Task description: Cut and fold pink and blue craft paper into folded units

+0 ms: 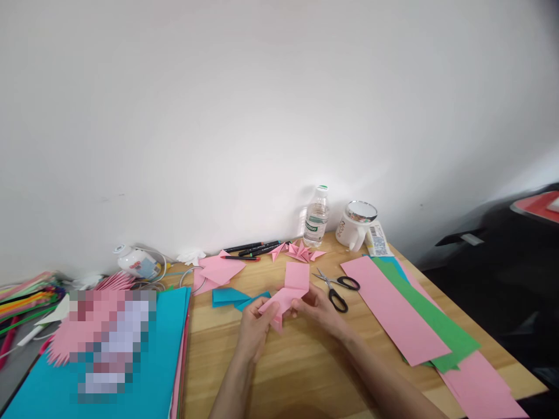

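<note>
A partly folded piece of pink paper (292, 293) is held between my two hands above the wooden table. My left hand (254, 326) pinches its lower left part, thumb on top. On the right side, my right hand (320, 311) grips the paper with the thumb near its lower edge; some fingers are hidden behind it. One square flap stands up at the top, and a pointed corner hangs below. Just behind my left hand lies folded blue paper (229, 297). Black-handled scissors (338, 290) rest right of my right hand.
Pink folded pieces (300, 252) lie before a water bottle (315, 218) and a white mug (354, 228). Black pens (251, 249) are near the wall. Pink strips (395, 311) and a green strip (456, 346) cover the right side; a blue paper stack (168, 343) is at left.
</note>
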`<state>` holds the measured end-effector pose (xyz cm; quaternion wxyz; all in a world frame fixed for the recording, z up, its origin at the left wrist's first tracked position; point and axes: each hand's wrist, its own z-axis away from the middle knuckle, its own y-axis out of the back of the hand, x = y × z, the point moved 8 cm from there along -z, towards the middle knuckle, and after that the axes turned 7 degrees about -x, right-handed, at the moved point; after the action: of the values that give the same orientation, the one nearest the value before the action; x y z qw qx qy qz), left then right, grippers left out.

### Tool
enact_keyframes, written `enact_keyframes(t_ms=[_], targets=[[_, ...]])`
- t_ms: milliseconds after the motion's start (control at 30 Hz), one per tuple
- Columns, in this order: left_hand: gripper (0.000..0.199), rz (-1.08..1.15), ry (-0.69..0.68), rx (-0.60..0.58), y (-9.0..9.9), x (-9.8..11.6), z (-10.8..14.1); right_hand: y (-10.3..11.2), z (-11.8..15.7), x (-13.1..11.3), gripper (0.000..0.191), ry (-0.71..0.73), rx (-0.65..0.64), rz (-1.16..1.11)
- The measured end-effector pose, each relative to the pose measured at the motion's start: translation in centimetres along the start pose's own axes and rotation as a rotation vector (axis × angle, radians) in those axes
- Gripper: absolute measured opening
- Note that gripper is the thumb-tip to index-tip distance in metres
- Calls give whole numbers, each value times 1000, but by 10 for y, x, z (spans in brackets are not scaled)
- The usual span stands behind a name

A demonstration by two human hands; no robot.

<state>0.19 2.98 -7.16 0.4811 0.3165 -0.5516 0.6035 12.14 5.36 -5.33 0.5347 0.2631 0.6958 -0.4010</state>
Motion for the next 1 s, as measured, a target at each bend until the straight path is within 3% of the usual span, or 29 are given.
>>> enact_keyframes(t_ms=[233, 367, 533, 767, 867, 1000], targets=[[40, -119, -28, -176, -3, 2, 1, 6, -2, 0, 39, -35, 95, 64], [39, -152, -67, -187, -6, 4, 0, 3, -2, 4, 34, -40, 72, 55], [29, -258, -138, -210, -17, 9, 1, 6, 1, 5, 29, -12, 134, 152], [47, -128, -160, -51, -3, 14, -1, -1, 1, 3, 32, -90, 51, 181], [45, -215, -156, 29, 3, 17, 0, -8, 0, 6, 34, -115, -28, 173], [33, -372, -236, 172, 14, 26, 3, -6, -1, 11, 39, -129, 1, 273]])
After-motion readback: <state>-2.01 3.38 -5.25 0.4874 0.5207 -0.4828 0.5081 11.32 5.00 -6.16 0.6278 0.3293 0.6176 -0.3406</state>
